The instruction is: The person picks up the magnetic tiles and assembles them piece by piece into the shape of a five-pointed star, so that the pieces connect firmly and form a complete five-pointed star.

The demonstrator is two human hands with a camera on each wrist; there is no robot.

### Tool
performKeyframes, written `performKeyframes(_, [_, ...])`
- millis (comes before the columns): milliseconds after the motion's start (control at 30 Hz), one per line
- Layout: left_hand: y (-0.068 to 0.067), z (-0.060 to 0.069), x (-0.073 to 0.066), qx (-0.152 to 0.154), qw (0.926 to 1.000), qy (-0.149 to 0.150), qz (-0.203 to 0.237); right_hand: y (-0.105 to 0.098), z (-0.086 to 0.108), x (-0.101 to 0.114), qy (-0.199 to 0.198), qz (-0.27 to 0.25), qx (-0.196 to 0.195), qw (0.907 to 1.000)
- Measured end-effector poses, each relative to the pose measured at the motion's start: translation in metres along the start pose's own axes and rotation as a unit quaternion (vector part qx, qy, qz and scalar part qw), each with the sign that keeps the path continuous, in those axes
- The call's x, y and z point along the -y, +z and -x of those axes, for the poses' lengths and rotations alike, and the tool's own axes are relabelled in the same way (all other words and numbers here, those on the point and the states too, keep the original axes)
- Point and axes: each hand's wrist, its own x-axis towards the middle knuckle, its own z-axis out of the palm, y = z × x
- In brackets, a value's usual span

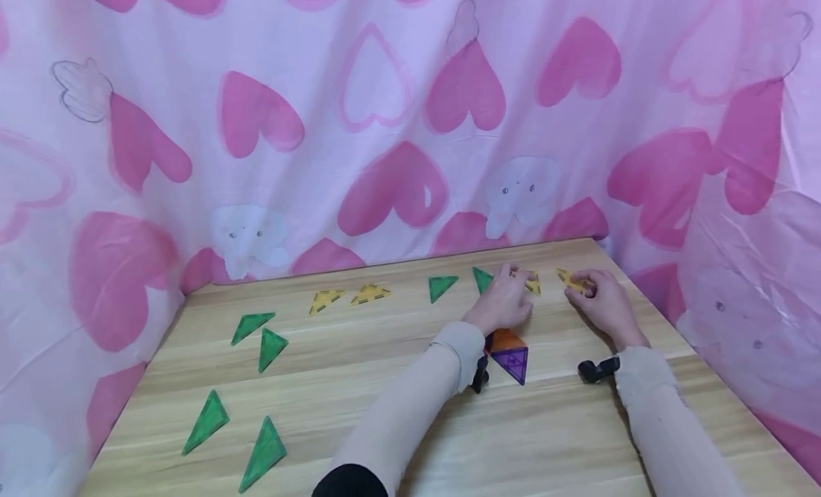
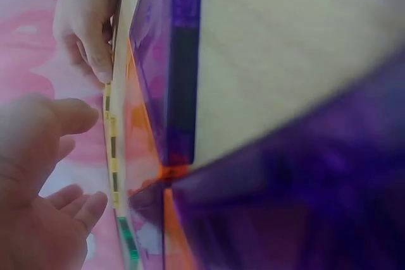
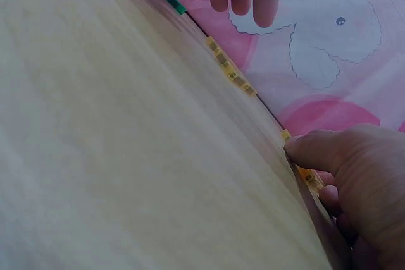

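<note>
At the right of the head view, my right hand [image 1: 603, 301] pinches a yellow triangular tile [image 1: 566, 276] by its edge on the table. The right wrist view shows the thumb and a finger of that hand [image 3: 364, 172] on the tile [image 3: 310, 180]. My left hand [image 1: 503, 301] hovers with parted fingers beside another yellow triangle [image 1: 534, 285], which it partly hides. In the left wrist view, nothing is between the thumb and fingers of this hand [image 2: 38, 175]. Close by lies a green triangle [image 1: 482, 279]. Below the left hand are joined purple [image 1: 512, 363] and orange [image 1: 507, 339] tiles, partly covered.
Another green triangle [image 1: 442, 287] and two yellow triangles [image 1: 326, 300] lie along the back of the wooden table [image 1: 359, 383]. Several green triangles [image 1: 272, 349] are spread over the left side. A pink heart-patterned curtain [image 1: 391, 190] borders the table's back and sides.
</note>
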Motion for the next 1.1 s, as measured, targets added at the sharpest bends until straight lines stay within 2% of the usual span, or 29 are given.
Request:
performKeyframes(100, [0.002,-0.004,0.006,0.001,1.0000,-0.004,-0.002,0.001,-0.002,0.001,0.001,0.003,0.001,1.0000])
performKeyframes(333, [0.005,-0.018,0.003,0.025,0.9997,-0.003,-0.009,-0.004,-0.002,-0.002,0.002,0.011,-0.001,0.9999])
performKeyframes(533, [0.012,-0.026,0.004,0.050,0.9986,0.001,-0.018,0.001,-0.003,-0.002,0.010,0.007,0.004,0.9999])
performKeyframes(800, [0.009,-0.027,-0.004,0.069,0.9958,-0.010,-0.060,0.000,-0.003,-0.001,0.012,0.007,0.005,0.9999])
performKeyframes(1100, [0.005,-0.023,-0.009,0.077,0.9936,-0.034,-0.076,0.001,-0.001,0.000,0.006,0.000,0.005,1.0000])
